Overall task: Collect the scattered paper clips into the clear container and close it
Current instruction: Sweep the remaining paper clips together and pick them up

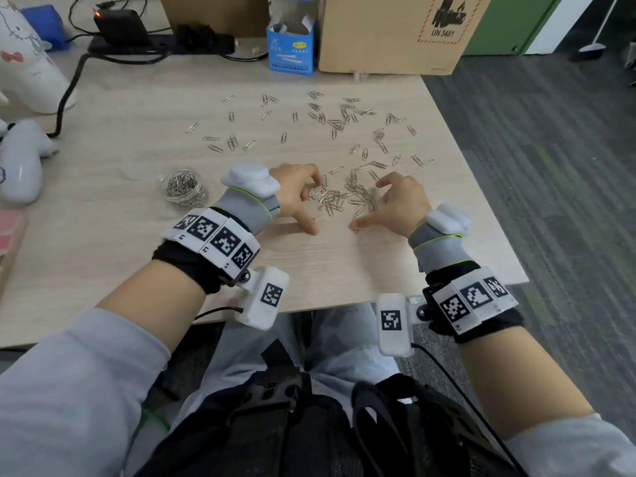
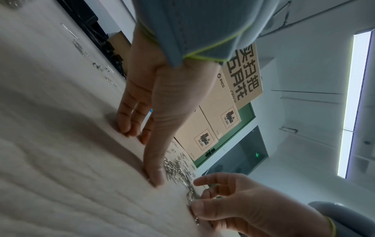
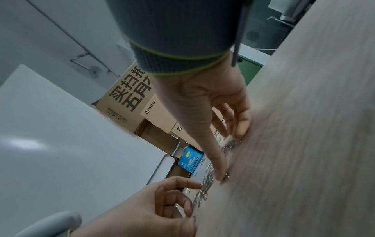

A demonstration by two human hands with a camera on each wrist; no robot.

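Overhead, the left hand [image 1: 296,197] and right hand [image 1: 401,204] flank a heap of silver wire paper clips [image 1: 344,199] on the pale wooden table [image 1: 137,253], fingers spread and gripping nothing. At nine o'clock of the heap stands the small clear round container [image 1: 184,189], part-filled. Left wrist view: fingertips [image 2: 129,126] touch the tabletop. Right wrist view: the thumb [image 3: 220,168] presses beside the clips.
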